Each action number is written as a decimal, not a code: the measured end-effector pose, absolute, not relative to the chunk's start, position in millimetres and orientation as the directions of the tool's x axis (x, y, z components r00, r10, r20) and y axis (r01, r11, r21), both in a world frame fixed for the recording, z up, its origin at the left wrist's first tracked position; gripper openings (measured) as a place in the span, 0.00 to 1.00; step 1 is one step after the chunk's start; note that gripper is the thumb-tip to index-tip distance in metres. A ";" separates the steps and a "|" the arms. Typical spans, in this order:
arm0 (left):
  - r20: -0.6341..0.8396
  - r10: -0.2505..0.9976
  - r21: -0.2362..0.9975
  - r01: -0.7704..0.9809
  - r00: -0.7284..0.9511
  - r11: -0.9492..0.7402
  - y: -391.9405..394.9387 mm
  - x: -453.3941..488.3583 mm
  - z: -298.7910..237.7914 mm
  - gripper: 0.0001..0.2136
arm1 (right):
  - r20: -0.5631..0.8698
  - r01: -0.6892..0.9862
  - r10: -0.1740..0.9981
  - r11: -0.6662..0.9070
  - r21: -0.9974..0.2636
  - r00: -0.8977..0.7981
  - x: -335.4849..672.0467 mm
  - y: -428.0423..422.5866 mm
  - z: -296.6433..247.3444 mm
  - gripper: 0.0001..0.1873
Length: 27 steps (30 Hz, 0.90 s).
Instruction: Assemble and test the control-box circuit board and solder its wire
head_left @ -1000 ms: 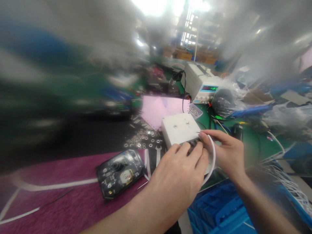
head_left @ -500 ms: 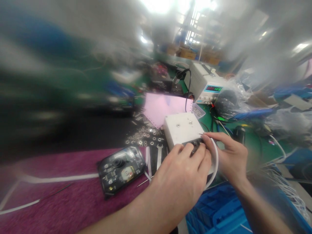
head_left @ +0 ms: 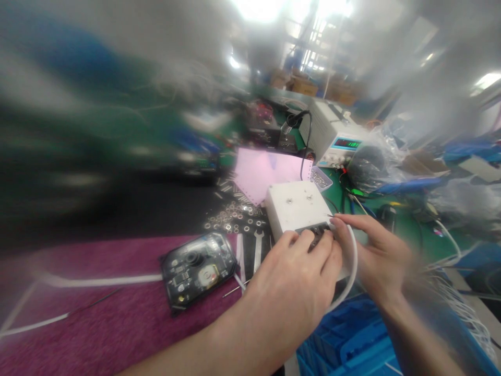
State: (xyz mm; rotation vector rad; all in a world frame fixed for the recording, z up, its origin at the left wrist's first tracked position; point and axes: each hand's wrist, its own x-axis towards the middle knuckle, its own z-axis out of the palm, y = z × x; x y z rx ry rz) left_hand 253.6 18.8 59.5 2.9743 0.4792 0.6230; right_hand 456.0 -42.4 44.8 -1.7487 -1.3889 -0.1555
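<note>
A white box [head_left: 295,203] with two screw heads on top stands on the bench. Along its near edge runs a black slotted part [head_left: 315,230], perhaps a terminal strip, largely covered by fingers. My left hand [head_left: 293,279] curls over that black part, fingertips pressed on it. Just right of it, my right hand [head_left: 376,250] pinches the end of a white cable [head_left: 354,256] between thumb and fingers. A thin dark wire tip sticks out of the pinch above the box's right corner. The cable loops down and passes behind my left hand.
Left lies a clear-covered black device [head_left: 199,271] on a purple cloth [head_left: 129,324]. A wrench [head_left: 258,250], loose washers [head_left: 230,216] and a pink sheet [head_left: 270,175] surround the box. Behind are a power supply [head_left: 332,133] and a screw tray [head_left: 321,179]. Blue crates [head_left: 348,334] stand below right.
The view has shifted slightly, so everything sits a little further right. My right hand with the cable end has drawn back slightly from the box's edge. My left hand keeps its place.
</note>
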 end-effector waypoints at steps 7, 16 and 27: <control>0.395 0.318 0.118 0.296 0.862 -0.948 17.3 254.3 59.9 0.22 | 0.566 0.840 0.735 -0.009 -0.542 0.373 455.2 -41.7 42.6 0.09; 0.405 0.313 0.104 0.297 0.859 -0.949 19.1 254.9 59.4 0.21 | 0.579 0.846 0.744 0.034 -0.531 0.334 454.0 -39.7 42.3 0.07; 0.421 0.348 0.092 0.342 0.838 -0.935 10.8 245.7 55.5 0.22 | 0.505 0.798 0.789 0.032 -0.602 0.350 454.9 -36.0 46.9 0.07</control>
